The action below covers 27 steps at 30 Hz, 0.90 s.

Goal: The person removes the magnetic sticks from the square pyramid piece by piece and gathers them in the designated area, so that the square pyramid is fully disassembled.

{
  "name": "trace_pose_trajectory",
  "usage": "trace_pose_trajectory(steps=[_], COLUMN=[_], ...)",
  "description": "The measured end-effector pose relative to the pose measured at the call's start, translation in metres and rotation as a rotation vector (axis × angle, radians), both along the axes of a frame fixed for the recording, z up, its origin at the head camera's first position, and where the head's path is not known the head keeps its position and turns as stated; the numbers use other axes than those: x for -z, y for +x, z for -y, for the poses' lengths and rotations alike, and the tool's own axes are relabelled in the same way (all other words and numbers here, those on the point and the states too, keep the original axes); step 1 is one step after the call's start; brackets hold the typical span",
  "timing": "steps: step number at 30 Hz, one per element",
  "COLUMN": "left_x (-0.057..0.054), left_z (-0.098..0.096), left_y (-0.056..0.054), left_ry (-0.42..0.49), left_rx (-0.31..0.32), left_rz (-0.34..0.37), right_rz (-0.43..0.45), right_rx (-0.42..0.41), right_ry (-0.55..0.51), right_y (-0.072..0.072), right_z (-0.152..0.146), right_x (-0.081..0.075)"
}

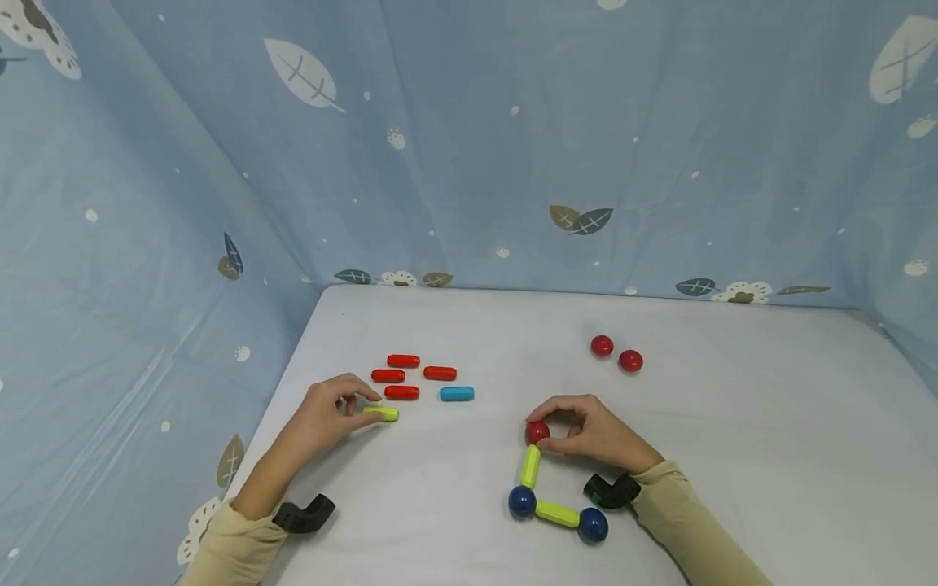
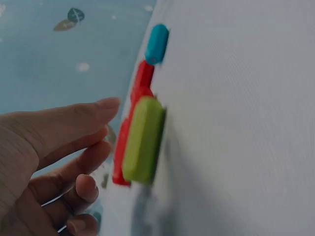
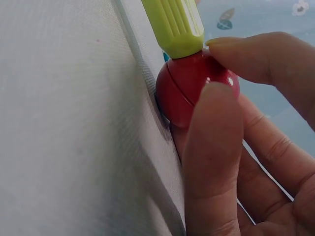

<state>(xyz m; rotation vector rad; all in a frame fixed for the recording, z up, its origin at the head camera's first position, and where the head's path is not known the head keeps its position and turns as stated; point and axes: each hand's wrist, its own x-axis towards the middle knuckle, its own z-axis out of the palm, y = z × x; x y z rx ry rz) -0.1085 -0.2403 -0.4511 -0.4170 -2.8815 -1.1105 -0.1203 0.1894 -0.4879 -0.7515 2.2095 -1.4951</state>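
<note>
My right hand [image 1: 597, 429] pinches a red ball [image 1: 537, 432] between thumb and fingers. In the right wrist view the red ball [image 3: 179, 91] touches the end of a ribbed yellow-green rod [image 3: 174, 24]. That rod [image 1: 531, 466] runs to a dark blue ball [image 1: 522, 502], from which a second yellow-green rod [image 1: 557, 513] leads to another dark blue ball [image 1: 593, 526]. On the left, my left hand [image 1: 330, 413] is beside a loose yellow-green rod [image 1: 383, 413], thumb and fingers apart. The left wrist view has a gap between the visible fingertips and this rod [image 2: 143, 140].
Several red rods [image 1: 402, 392] lie beyond my left hand, with a blue rod [image 1: 457, 394] to their right. Two red balls [image 1: 602, 346] sit farther back on the right. A blue patterned curtain [image 1: 469, 146] borders the white table [image 1: 769, 423].
</note>
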Motion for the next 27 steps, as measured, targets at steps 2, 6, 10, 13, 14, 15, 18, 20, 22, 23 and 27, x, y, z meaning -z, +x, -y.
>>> trace_pose_trajectory(steps=[2, 6, 10, 13, 14, 15, 18, 20, 22, 23, 27], left_x=[-0.003, -0.005, -0.002, 0.000, 0.001, 0.001, 0.004, 0.006, 0.009, 0.009, 0.012], left_z=[-0.007, -0.032, -0.072, -0.106, -0.117, -0.128, -0.157, -0.171, -0.179, -0.182, -0.186], left_y=[0.002, 0.009, 0.015, 0.018, 0.019, 0.020, 0.023, 0.024, 0.025, 0.025, 0.022], left_ry=[0.012, 0.075, 0.133, 0.125, 0.124, 0.118, 0.088, 0.054, 0.010, 0.001, 0.071], left_rx=[0.017, 0.108, 0.226, 0.282, 0.296, 0.302, 0.302, 0.290, 0.271, 0.262, 0.253], left_rz=[-0.027, -0.014, 0.143, 0.247, 0.271, 0.291, 0.327, 0.333, 0.320, 0.316, 0.364], right_rz=[-0.013, -0.015, -0.013, -0.012, -0.012, -0.013, -0.018, -0.017, -0.017, -0.017, -0.015], right_rx=[-0.004, -0.005, -0.004, 0.000, 0.003, 0.005, 0.011, 0.013, 0.009, 0.009, 0.021], right_ry=[0.006, 0.000, -0.015, -0.026, -0.027, -0.029, -0.039, -0.046, -0.053, -0.056, -0.053], right_y=[0.000, 0.000, 0.001, 0.001, 0.001, 0.001, 0.002, 0.002, 0.002, 0.002, 0.001], right_z=[-0.001, -0.002, -0.003, -0.003, -0.002, -0.002, 0.000, 0.001, 0.002, 0.002, 0.001], right_x=[0.000, -0.001, 0.001, 0.005, 0.006, 0.007, 0.009, 0.009, 0.008, 0.008, 0.004])
